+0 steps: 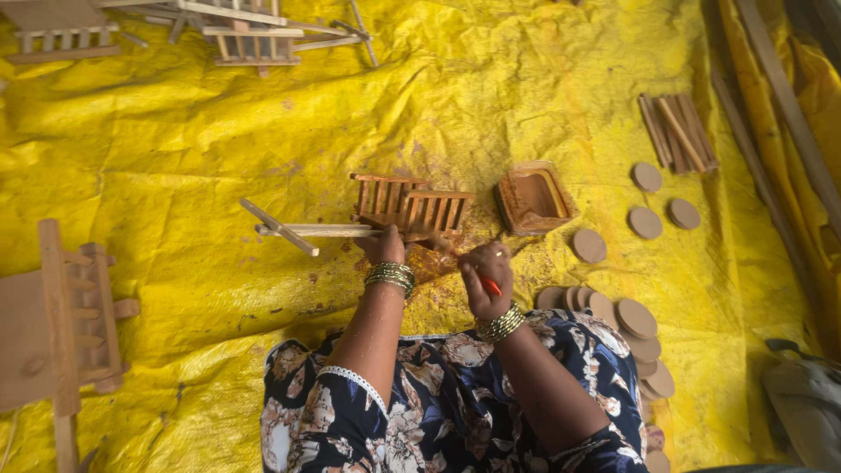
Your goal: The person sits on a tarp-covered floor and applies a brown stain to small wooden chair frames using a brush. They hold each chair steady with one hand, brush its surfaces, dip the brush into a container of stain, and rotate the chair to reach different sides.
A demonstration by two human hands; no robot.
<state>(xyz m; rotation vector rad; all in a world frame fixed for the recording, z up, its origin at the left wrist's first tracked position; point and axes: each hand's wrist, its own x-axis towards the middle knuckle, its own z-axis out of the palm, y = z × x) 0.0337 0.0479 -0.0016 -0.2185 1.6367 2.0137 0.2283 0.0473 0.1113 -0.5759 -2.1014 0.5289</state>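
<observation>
Two hands work just past my floral lap. My right hand [487, 278] pinches a red-handled brush [491, 285], grip pressed together around it. My left hand [383, 248], closed, steadies the small slatted wooden frame [412, 208] on the yellow tarp [526, 88]; its long pale shafts [315, 230] run leftward. Part of the frame looks stained reddish-brown, the shafts bare, so I judge the coating partway done. Beside it sits a shallow tray of brown stain [533, 198]. Round wooden discs [637, 318] lie right, a stick bundle [677, 131] beyond, more unstained frames [254, 39] farthest off.
</observation>
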